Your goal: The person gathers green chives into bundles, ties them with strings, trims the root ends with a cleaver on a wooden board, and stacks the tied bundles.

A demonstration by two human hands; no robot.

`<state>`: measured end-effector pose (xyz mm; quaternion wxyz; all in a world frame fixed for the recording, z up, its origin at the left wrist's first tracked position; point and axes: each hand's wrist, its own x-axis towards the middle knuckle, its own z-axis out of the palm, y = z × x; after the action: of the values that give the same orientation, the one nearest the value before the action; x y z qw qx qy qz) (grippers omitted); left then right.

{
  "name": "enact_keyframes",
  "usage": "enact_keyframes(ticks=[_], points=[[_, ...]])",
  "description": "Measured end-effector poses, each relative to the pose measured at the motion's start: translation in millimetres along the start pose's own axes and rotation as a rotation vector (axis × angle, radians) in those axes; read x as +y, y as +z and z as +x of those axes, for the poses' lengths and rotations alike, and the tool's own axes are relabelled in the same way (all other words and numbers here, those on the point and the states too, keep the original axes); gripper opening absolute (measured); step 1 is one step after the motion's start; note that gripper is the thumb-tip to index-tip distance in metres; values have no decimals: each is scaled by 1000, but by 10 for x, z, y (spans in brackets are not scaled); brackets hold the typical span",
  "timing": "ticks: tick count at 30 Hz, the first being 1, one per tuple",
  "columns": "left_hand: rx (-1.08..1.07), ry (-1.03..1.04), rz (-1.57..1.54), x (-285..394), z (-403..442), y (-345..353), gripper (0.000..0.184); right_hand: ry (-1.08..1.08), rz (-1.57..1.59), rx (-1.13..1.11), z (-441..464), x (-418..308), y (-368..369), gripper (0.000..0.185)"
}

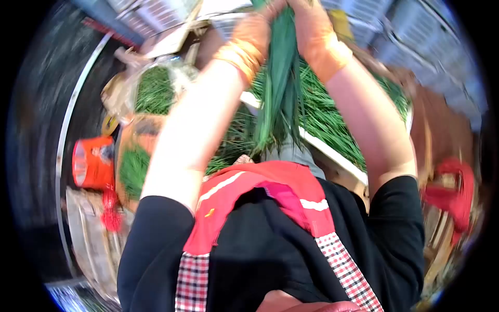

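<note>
A long bunch of green chives (280, 67) hangs between my two raised hands at the top of the view, its loose ends pointing down towards my apron. My left hand (252, 31), in an orange glove, is closed against the bunch from the left. My right hand (313, 30), in a matching glove, presses on it from the right. The fingertips of both are blurred and partly cut off by the top edge. Below and behind the bunch, more chives (325, 112) lie in a pale-edged box.
Chives in a clear bag (155, 89) and a smaller green pile (134, 169) lie to the left. Beside them stands an orange-red container (94, 162). Stacked pale crates (431, 47) line the back right. A red object (451, 192) sits at far right.
</note>
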<state>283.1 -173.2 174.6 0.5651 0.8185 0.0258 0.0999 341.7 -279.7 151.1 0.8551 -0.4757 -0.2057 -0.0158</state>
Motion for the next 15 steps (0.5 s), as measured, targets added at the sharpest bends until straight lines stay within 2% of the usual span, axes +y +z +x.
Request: enact_keyframes(ticks=[1,2,3,4,5,6,7,8,9,11,12,13,15], points=[[77,-144,-580,-334,16,-18,42,47,49,15,-39,278,135,39],[176,-141,-475,-644,12,-194,62,90,90,21,-95,565,310,38],[209,-181,-461,-870,-106,-346,64,133,131,29,-150,850,482,37],[133,-186,-660,-1097,-243,-460,54,213,137,6,-212,1079,602,37],[-104,-191,-1022,-1456,-322,-532,62,297,134,-10,-274,1261,699,38],[-125,-112,-946,-1353,-631,-689,69,390,150,-41,-310,1398,866,39],[-9,34,-815,-1418,-883,-824,70,481,155,-75,-433,1503,1059,41],[165,36,-753,-1410,-1076,-974,65,580,35,-50,-466,1621,1290,44],[179,32,-728,-1553,-1182,-1049,59,524,64,-150,-648,1577,1475,39],[258,12,-932,-1903,-1310,-1181,51,661,278,-405,-785,1679,1680,36],[274,-47,-1042,-1988,-1365,-1295,45,807,450,-509,-866,1565,1817,38],[242,13,-1166,-1923,-1461,-1401,41,838,379,-700,-775,1755,1750,45],[134,-59,-1213,-2197,-1521,-1671,41,157,-435,-783,-602,1900,1661,47]])
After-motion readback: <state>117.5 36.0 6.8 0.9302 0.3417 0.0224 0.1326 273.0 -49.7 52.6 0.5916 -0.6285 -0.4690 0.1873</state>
